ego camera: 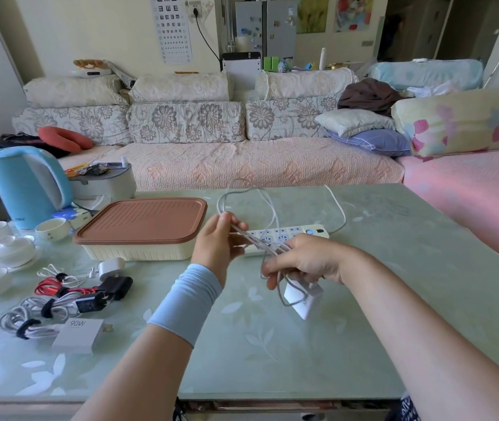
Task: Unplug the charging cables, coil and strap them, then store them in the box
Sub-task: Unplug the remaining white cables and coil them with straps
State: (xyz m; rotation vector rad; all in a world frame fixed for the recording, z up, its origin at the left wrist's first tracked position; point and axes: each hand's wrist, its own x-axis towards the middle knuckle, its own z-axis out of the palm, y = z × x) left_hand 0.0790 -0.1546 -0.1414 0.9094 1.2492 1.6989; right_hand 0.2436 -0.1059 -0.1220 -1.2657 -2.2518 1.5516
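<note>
My left hand (216, 243) pinches a loop of a grey-white charging cable (243, 197) above the table, and more of that cable lies in loops behind it. My right hand (303, 262) grips several strands of the same cable, and its white charger block (303, 299) hangs just under my fingers. A white power strip (290, 235) lies flat behind both hands. The cream box with a closed brown lid (142, 220) stands to the left. Several coiled, strapped cables with chargers (60, 302) lie at the front left.
A blue kettle (26, 186), white cups and bowls (8, 247) and a grey pot (102, 183) crowd the table's left side. The green glass table (303, 360) ends near the sofa (242, 165) behind. The power strip's own cord (339, 208) curves back right.
</note>
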